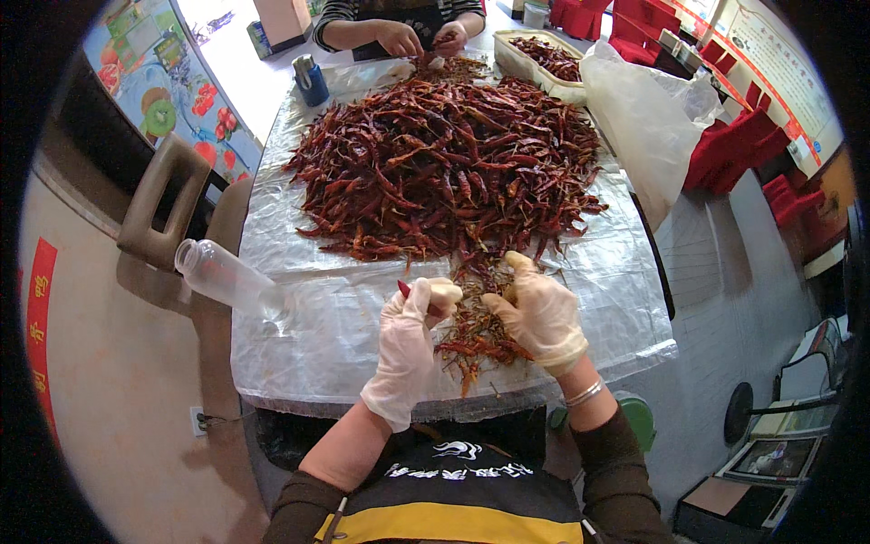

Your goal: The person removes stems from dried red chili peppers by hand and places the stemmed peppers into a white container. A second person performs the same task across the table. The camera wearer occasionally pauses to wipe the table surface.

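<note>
A large heap of dried red chili peppers [442,163] covers the middle of the table. My left hand [408,347], in a whitish glove, closes on a dried chili [404,289] whose red tip pokes out above the fingers. To its right my right hand [544,313], gloved as well, has thumb and forefinger spread apart, and nothing shows between them. Between and in front of my hands lies a small pile of chili stems and broken pieces [479,340], near the table's front edge.
Plastic sheeting [326,353] covers the table. A clear bottle [224,279] is at the left edge, a blue flask [310,81] farther back. Across the table a person's hands [397,39] work over chilies. A plastic tub [544,85] of chilies and a plastic bag [639,122] are at the right.
</note>
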Available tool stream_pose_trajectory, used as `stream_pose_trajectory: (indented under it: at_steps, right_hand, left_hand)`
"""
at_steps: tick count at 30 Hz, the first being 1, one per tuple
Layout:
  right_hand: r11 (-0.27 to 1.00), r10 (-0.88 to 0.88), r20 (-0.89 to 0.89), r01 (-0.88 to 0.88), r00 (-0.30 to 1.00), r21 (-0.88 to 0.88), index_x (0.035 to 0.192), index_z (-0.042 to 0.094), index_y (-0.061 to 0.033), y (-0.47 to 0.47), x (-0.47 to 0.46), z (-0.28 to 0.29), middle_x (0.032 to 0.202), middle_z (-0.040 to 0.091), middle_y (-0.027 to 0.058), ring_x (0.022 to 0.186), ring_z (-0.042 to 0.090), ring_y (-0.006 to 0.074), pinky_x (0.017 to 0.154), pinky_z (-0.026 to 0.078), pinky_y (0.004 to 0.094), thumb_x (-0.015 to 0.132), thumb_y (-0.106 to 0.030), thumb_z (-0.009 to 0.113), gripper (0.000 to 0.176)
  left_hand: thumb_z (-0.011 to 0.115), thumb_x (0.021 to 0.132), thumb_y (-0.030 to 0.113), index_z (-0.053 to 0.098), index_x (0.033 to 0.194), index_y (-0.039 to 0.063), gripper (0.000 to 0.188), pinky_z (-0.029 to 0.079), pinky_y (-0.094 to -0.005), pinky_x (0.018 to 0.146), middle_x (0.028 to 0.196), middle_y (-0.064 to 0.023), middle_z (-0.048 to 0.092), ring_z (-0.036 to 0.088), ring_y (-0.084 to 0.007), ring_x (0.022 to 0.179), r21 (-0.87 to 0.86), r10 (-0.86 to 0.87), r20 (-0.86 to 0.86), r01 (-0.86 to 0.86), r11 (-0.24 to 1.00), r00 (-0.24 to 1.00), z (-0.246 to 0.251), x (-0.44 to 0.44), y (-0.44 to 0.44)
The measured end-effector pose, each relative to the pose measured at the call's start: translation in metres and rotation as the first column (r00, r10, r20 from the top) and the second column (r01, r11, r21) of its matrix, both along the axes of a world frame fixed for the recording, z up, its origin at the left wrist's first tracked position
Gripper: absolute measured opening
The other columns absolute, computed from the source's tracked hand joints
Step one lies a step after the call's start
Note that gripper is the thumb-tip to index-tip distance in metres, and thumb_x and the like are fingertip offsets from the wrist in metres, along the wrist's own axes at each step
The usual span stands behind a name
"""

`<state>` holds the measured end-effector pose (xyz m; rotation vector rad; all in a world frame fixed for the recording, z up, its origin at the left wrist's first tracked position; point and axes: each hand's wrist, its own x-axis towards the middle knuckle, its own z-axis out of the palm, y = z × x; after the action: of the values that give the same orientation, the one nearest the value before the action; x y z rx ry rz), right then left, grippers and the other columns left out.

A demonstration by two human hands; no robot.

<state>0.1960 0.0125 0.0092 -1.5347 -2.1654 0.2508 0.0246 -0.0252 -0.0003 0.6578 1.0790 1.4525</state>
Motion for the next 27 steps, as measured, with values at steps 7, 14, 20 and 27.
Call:
stream_pose_trajectory:
  at_steps: [7,14,20,27]
  right_hand:
    - [0.999,-0.009,-0.136,0.002,0.991,-0.054,0.111,0.061,-0.0003,0.002,-0.003,-0.009,0.092,0.068,0.0163,0.082,0.067,0.0282,0.073,0.053,0.0347,0.08,-0.012,0.069,0.034]
    - [0.941,0.183,-0.427,-0.284,0.885,-0.185,0.097,0.066,-0.0012,-0.012,0.004,-0.008,0.091,0.068,0.0133,0.081,0.065,0.0286,0.07,0.05,0.0372,0.081,-0.015,0.072,0.022]
    - [0.908,0.077,-0.666,-0.328,0.742,-0.261,0.093,0.068,-0.0007,-0.015,-0.004,-0.011,0.083,0.063,0.0074,0.075,0.059,0.0214,0.069,0.047,0.0303,0.081,-0.006,0.071,0.014]
    - [0.943,0.151,-0.583,-0.293,0.799,-0.158,0.088,0.068,-0.0034,-0.013,-0.004,-0.01,0.079,0.06,0.0088,0.077,0.057,0.0258,0.073,0.045,0.0349,0.077,-0.011,0.073,0.015]
  left_hand:
    - [0.046,0.098,0.009,0.058,0.121,-0.001,0.028,0.044,-0.0213,0.055,0.074,-0.0026,0.061,0.052,-0.0062,0.06,-0.048,-0.121,0.312,0.142,0.989,0.943,-0.008,-0.014,0.01]
    - [0.064,0.09,0.006,0.065,0.109,0.006,0.019,0.039,-0.0154,0.056,0.088,0.004,0.065,0.047,-0.0004,0.062,0.082,-0.227,-0.158,0.242,0.967,0.961,-0.012,0.02,0.004]
    - [0.061,0.093,0.012,0.064,0.1,0.006,0.009,0.04,-0.0167,0.053,0.086,0.0035,0.064,0.047,-0.0002,0.06,0.092,-0.074,-0.138,0.087,0.992,0.988,-0.008,0.015,0.002]
    - [0.06,0.095,0.013,0.064,0.1,0.007,0.009,0.04,-0.0162,0.053,0.084,0.0035,0.063,0.047,-0.0003,0.061,0.096,-0.08,-0.122,0.092,0.991,0.989,-0.007,0.017,0.001]
